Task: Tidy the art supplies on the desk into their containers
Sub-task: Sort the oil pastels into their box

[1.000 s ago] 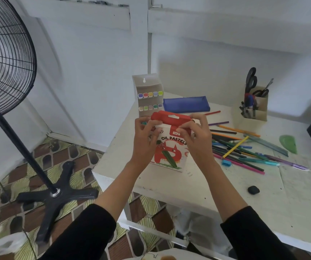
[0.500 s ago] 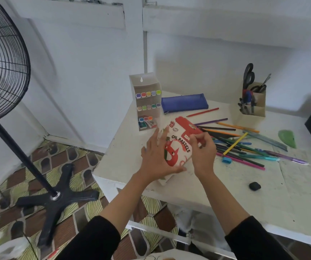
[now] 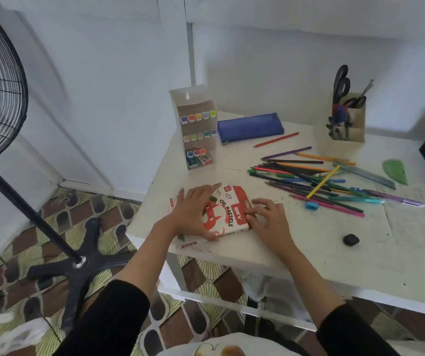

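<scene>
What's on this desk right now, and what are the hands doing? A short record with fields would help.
Box: oil pastels box, flat near the desk front edge
Left hand: flat on the box's left part
Right hand: fingertips touch the box's red end
Loose: coloured pencils scattered right of the box; black eraser
Containers: marker rack, blue pouch, pen holder with scissors

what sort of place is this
Probably a home art or study corner: a worn white desk strewn with loose coloured pencils, a white tiered rack of markers, and a black pedestal fan standing on patterned floor tiles.
</scene>
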The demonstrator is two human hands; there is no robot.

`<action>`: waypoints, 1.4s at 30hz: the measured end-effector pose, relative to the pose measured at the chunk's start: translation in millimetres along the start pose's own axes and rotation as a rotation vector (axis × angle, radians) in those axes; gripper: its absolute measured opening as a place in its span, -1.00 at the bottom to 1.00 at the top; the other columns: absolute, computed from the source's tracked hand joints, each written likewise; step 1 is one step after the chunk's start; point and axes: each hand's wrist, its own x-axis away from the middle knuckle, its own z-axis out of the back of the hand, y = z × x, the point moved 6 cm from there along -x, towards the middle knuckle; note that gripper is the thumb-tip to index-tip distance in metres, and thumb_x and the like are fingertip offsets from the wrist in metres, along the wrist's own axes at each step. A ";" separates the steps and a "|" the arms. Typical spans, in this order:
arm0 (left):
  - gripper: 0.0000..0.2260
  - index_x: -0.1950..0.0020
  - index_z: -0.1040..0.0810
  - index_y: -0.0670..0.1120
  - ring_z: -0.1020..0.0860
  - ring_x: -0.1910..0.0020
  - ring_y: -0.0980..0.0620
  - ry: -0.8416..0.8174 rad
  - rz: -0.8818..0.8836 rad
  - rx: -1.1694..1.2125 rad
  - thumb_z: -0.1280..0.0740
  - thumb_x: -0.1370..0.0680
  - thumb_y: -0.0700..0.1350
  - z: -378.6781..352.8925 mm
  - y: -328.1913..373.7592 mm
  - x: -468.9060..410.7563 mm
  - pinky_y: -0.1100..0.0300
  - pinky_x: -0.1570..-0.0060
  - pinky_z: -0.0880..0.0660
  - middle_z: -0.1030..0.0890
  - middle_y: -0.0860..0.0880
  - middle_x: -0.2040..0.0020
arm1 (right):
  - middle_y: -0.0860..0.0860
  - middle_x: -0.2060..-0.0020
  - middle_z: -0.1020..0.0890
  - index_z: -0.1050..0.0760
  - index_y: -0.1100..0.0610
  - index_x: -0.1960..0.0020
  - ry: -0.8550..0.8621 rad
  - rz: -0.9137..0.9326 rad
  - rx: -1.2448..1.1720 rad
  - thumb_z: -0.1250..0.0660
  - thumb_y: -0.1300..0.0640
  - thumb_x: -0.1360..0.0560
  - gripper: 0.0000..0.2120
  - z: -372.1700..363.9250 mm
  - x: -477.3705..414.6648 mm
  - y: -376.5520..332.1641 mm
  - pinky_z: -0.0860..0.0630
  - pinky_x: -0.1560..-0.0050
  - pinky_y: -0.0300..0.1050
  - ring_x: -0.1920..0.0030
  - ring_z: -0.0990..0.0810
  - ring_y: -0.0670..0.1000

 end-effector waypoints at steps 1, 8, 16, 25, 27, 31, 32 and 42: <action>0.08 -0.52 0.15 0.19 0.01 -0.51 -0.03 0.000 -0.008 -0.006 -0.49 -0.22 0.30 -0.1 -1.2 -0.5 -0.16 -0.42 0.30 -0.03 0.03 -0.54 | -0.02 -0.21 -0.52 -0.64 0.06 -0.03 0.005 0.030 0.013 -0.39 0.10 -0.47 -0.85 -1.0 0.7 -0.2 -0.23 -0.09 -0.21 -0.18 -0.35 0.06; -0.17 -0.52 -0.05 0.17 0.02 -0.53 0.02 0.062 0.036 0.051 -0.27 -0.33 0.39 0.9 1.3 -0.7 -0.13 -0.42 0.33 -0.05 0.06 -0.55 | -0.01 -0.18 -0.54 -0.64 0.04 -0.04 0.037 0.082 0.021 -0.39 0.13 -0.47 -0.84 -1.6 2.9 -0.7 -0.25 -0.06 -0.19 -0.11 -0.31 -0.03; -0.73 -0.27 -0.50 0.03 -0.37 -0.30 0.11 0.360 -0.105 0.406 -0.29 -0.57 -0.14 16.3 43.1 -20.0 0.01 -0.34 -0.35 -0.41 0.07 -0.31 | -0.14 -0.05 -0.54 -0.60 -0.01 0.01 -0.040 -0.167 -0.278 -0.22 0.19 -0.58 -0.80 13.0 -2.9 7.0 -0.29 0.02 -0.42 -0.05 -0.44 -0.12; -0.71 -0.18 -0.56 -0.03 -0.38 -0.15 0.25 0.444 -0.078 0.486 -0.32 -0.51 -0.29 41.6 69.4 -88.0 0.60 -0.14 -0.20 -0.47 0.05 -0.20 | -0.05 0.03 -0.65 -0.58 0.09 0.00 -0.142 -0.319 -0.536 -0.14 0.25 -0.61 -0.76 71.9 -66.7 28.4 -0.48 0.13 -0.23 0.03 -0.59 -0.03; -0.69 -0.23 -0.54 -0.06 -0.37 -0.20 0.18 0.444 -0.028 0.478 -0.33 -0.51 -0.28 50.1 68.1 -109.5 0.55 -0.16 -0.19 -0.43 0.01 -0.23 | 0.00 0.01 -0.64 -0.58 0.10 0.00 -0.179 -0.297 -0.476 -0.15 0.26 -0.60 -0.76 85.6 -97.0 35.4 -0.52 0.03 -0.18 0.00 -0.59 0.01; -0.60 -0.32 -0.45 -0.10 -0.34 -0.31 -0.01 0.462 0.155 0.447 -0.36 -0.49 -0.26 65.3 49.9 -151.5 0.37 -0.22 -0.20 -0.35 -0.09 -0.32 | 0.03 -0.01 -0.63 -0.57 0.05 0.03 -0.256 -0.236 -0.336 -0.20 0.24 -0.59 -0.80 99.5 -158.6 51.5 -0.54 -0.02 -0.07 0.03 -0.57 -0.01; -0.58 -0.34 -0.43 -0.12 -0.31 -0.34 -0.07 0.475 0.208 0.439 -0.36 -0.48 -0.27 68.5 43.7 -161.5 0.31 -0.27 -0.21 -0.31 -0.12 -0.34 | 0.02 -0.01 -0.63 -0.57 0.03 0.06 -0.253 -0.196 -0.301 -0.21 0.24 -0.58 -0.80 101.8 -174.6 53.9 -0.53 -0.03 -0.08 0.04 -0.57 -0.02; -0.41 -0.52 -0.13 -0.08 -0.11 -0.41 -0.22 0.419 0.644 0.397 -0.23 -0.52 -0.27 58.1 15.9 -212.1 0.04 -0.32 -0.23 -0.12 -0.21 -0.46 | 0.07 -0.39 -0.37 -0.41 0.16 -0.36 -0.356 0.152 0.195 -0.23 0.26 -0.54 -0.61 62.3 -287.9 51.3 -0.23 -0.34 -0.13 -0.38 -0.32 0.07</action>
